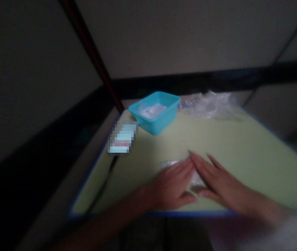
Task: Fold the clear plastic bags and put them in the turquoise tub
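Near the front edge of the table, a clear plastic packet (197, 178) lies flat, mostly covered by my hands. My left hand (173, 184) rests over its left part, fingers stretched out and palm down. From the right, my right hand (216, 177) reaches in with straight fingers, its fingertips meeting those of the left hand at the packet's far side. Both thumbs point inward, with a small gap between them. The dim, blurred picture hides what the packet contains.
On the yellow-green table (255, 153) with a blue edge stands a turquoise basket (161, 122) holding whitish plastic packets. Crumpled clear plastic (211, 106) lies at the back right. A blurred-out phone-like device (123, 137) with a dark cable (106, 181) sits on the left. Walls rise behind.
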`<state>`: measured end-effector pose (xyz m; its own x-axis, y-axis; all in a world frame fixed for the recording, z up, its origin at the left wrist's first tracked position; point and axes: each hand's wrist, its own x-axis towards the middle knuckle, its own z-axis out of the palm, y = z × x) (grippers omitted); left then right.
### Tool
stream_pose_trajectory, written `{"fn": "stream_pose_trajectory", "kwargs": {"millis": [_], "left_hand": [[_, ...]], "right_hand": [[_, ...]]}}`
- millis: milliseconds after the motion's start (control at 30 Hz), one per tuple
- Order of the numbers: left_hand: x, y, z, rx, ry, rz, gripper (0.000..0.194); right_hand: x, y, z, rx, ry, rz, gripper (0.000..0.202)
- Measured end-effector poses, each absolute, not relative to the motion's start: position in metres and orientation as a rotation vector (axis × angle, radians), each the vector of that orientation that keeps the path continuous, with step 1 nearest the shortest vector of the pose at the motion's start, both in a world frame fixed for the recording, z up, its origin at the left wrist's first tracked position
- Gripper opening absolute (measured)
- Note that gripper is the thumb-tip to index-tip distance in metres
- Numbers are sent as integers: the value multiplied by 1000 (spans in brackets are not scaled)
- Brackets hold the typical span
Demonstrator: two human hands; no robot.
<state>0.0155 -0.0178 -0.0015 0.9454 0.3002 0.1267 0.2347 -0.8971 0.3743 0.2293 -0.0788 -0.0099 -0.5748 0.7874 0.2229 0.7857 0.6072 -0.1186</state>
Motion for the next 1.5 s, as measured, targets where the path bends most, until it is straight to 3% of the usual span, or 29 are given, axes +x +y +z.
{"fn": "stream_pose_trajectory", "kwargs": {"millis": [567,967,1100,1233,1367,1500], "left_hand": [[-2,-10,-4,2791,591,146,78],[-64,-4,-3,2838,969,31,64],[-71,-8,-7,2776,1063,179,69],[-64,-24,1,2765,904,322,70],[-48,-42,10,2803,643,350,55],[-43,-42,10,2832,559,426,43]], "right_hand": [[232,-76,-18,-1291,-2620,-214,83],[235,-78,-19,-1298,-2633,-225,82],[236,-76,-13,-1305,-2628,-104,79],[234,-65,7,-1346,-2538,223,65],[233,-49,22,-1351,-2419,447,43],[238,-44,25,-1337,-2392,538,35]]}}
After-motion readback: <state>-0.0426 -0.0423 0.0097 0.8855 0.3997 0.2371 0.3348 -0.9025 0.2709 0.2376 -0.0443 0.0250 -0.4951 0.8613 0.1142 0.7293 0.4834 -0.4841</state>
